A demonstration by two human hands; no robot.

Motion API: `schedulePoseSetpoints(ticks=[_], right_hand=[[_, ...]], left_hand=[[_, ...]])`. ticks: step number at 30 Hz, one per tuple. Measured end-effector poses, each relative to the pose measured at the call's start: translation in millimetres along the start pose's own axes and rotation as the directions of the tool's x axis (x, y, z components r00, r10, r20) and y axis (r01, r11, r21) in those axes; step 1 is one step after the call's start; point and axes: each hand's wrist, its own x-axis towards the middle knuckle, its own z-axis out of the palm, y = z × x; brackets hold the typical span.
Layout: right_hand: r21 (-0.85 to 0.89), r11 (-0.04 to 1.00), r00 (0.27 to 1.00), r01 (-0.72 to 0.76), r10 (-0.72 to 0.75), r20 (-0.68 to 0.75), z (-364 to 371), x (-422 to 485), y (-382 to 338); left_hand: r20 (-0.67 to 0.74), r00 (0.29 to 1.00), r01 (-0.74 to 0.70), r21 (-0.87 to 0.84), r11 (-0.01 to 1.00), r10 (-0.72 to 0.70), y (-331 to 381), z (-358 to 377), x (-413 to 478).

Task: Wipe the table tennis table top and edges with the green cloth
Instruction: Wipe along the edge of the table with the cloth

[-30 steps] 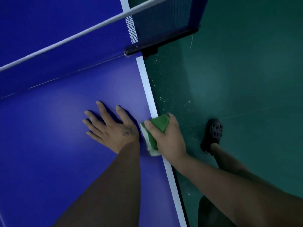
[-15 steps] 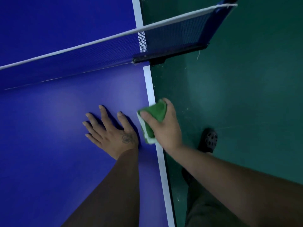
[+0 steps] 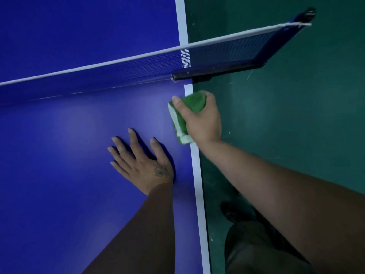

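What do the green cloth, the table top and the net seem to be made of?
Green cloth: probably terry or microfibre; fuzzy nap, paler hem. Table top: probably painted board; smooth, soft sheen, no grain. Net: fine dark mesh, likely synthetic cord, with white tape on top.

The one head-worn camera sits above the right side of the table [image 3: 59, 194], looking forward and steeply down. It faces along the white edge line [image 3: 197, 184] toward the net [image 3: 118, 76], which crosses the upper frame. The view is close over the table; the floor [image 3: 296, 125] fills the right part.
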Motion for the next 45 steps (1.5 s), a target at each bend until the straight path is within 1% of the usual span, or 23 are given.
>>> schedulePoseSetpoints(ticks=[2,4,5,7,9,10,14,17,20,24,26,28,31,34,36,38,42,45], right_hand=[[-0.024,0.999,0.998,0.044,-0.042,0.050,-9.1,17.4,-5.4],[0.035,0.998,0.995,0.049,-0.052,0.080,-22.7,24.7,-0.2],[0.093,0.994,0.996,0.051,-0.057,0.064,-30.1,26.0,3.8],[0.201,0.978,0.999,0.052,-0.048,-0.023,-43.9,23.2,10.8],[0.213,0.976,0.994,0.042,-0.020,-0.105,-51.7,11.3,20.7],[0.213,0.977,0.993,0.033,-0.007,-0.119,-52.4,2.6,27.5],[0.316,0.948,0.997,-0.029,0.053,-0.065,-31.8,-26.8,39.7],[0.290,0.957,0.998,-0.023,0.038,-0.045,-14.3,-23.0,27.3],[0.232,0.972,1.000,-0.017,0.016,0.007,-21.8,-13.1,21.9],[0.258,0.966,1.000,0.011,-0.011,-0.001,-48.0,-13.0,24.3],[0.273,0.962,1.000,0.010,-0.013,0.012,-48.6,-17.6,23.1],[0.217,0.976,0.998,-0.020,0.006,0.069,-40.9,-22.5,21.9],[-0.001,1.000,0.988,-0.008,0.009,0.151,-32.2,-21.6,16.1],[-0.211,0.978,0.980,0.005,0.037,0.194,-42.4,-4.8,2.4],[-0.309,0.951,0.974,0.025,0.046,0.221,-53.5,6.6,-9.4],[-0.373,0.927,0.969,0.039,0.055,0.239,-63.9,12.6,-20.6],[-0.409,0.912,0.945,0.014,0.121,0.303,-89.6,9.8,-36.8],[-0.463,0.883,0.951,0.076,0.076,0.301,-108.0,4.0,-48.9]], left_hand=[[0.005,1.000,-0.001,-0.007,1.000,0.001,0.4,-0.5,1.1],[0.012,1.000,0.002,-0.009,1.000,-0.001,0.2,-0.8,1.8],[0.010,1.000,0.002,-0.010,1.000,-0.002,0.3,-0.9,2.4],[0.001,1.000,0.001,-0.016,1.000,-0.001,1.5,-0.5,3.2],[0.003,1.000,0.007,-0.016,1.000,-0.007,1.3,-0.8,3.5],[0.007,1.000,0.008,-0.016,1.000,-0.008,1.2,-0.8,3.2],[0.004,1.000,0.012,-0.021,1.000,-0.012,0.8,-1.3,2.6],[-0.006,1.000,0.005,-0.012,1.000,-0.005,-0.3,0.0,2.3],[-0.006,1.000,0.008,-0.005,1.000,-0.008,-0.8,1.2,1.1],[-0.023,1.000,0.001,-0.015,1.000,-0.002,2.5,-0.2,-0.3],[-0.026,1.000,0.005,-0.020,1.000,-0.005,3.8,-1.4,-0.7],[-0.023,1.000,0.010,-0.019,1.000,-0.010,3.3,-1.9,-0.8],[-0.040,0.999,0.005,-0.024,1.000,-0.006,0.6,-0.9,0.9],[-0.029,1.000,0.009,-0.029,1.000,-0.010,0.4,0.6,1.1],[-0.013,1.000,0.011,-0.026,1.000,-0.011,1.2,0.0,1.1],[0.002,1.000,0.011,-0.023,1.000,-0.011,2.0,-1.8,1.7],[0.063,0.998,0.031,-0.042,0.999,-0.028,5.8,-9.1,1.8],[0.119,0.992,0.056,-0.102,0.993,-0.044,6.3,-17.0,2.9]])
